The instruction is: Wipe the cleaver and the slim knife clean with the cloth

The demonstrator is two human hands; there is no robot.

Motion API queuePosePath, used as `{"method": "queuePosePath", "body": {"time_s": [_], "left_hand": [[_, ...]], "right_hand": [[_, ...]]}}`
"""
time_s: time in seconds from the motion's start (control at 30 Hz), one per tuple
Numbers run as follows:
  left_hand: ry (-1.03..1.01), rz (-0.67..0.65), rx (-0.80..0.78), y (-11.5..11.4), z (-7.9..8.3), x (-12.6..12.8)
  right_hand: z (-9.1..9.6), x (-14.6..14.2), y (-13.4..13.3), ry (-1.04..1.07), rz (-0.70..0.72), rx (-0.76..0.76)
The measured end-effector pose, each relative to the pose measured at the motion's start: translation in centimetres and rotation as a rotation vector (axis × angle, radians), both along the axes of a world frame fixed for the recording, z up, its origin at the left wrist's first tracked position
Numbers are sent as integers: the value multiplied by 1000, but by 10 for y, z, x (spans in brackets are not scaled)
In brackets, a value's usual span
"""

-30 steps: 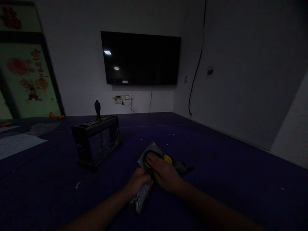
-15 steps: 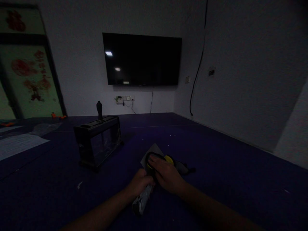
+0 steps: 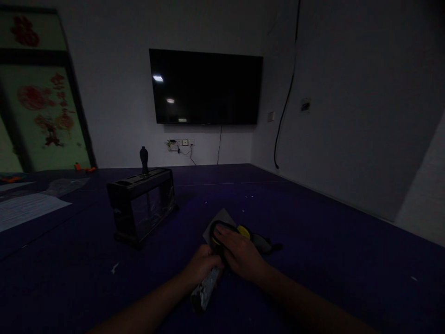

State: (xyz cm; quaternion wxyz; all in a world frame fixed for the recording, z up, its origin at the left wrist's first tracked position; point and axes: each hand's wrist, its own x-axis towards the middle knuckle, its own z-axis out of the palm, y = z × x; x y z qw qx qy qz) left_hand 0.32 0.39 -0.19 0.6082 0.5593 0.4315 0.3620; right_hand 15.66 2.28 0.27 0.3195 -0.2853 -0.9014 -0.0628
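My left hand [image 3: 204,264] is closed around the mottled grey, worn-looking handle [image 3: 205,291] of a tool whose handle points back toward me. Beyond the hand a flat, pale grey, blade-like plate [image 3: 224,216] shows, apparently on the same tool. Over this plate my right hand [image 3: 239,250] grips a black-and-yellow object [image 3: 244,230] with a black loop-shaped edge around the fingertips. A grey part with a dark end [image 3: 264,243] sticks out to the right of it. Its kind is too dark to make out, and my fingers hide much of it.
On the dark blue floor [image 3: 306,260] a black open-framed stand [image 3: 123,188] carries a dark vase [image 3: 143,159]. White sheets [image 3: 31,208] and clear plastic [image 3: 66,186] lie left, with small white scraps around. A television [image 3: 208,87] hangs on the wall; a black cable [image 3: 285,109] dangles at right.
Both hands keep nearly the same place and grip. The left hand and handle look almost unmoved, and the view has shifted very slightly.
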Motion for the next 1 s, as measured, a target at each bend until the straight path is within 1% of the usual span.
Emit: {"method": "queuePosePath", "body": {"time_s": [0.47,0.8,1.0], "left_hand": [[33,-11,10,4,-3,0],[9,5,16,1,-2,0],[16,-11,37,3,-5,1]], "right_hand": [[1,-1,-1,-21,-21,-19],[0,-1,0,-6,-16,-20],[-1,-2,0,-13,-23,-20]]}}
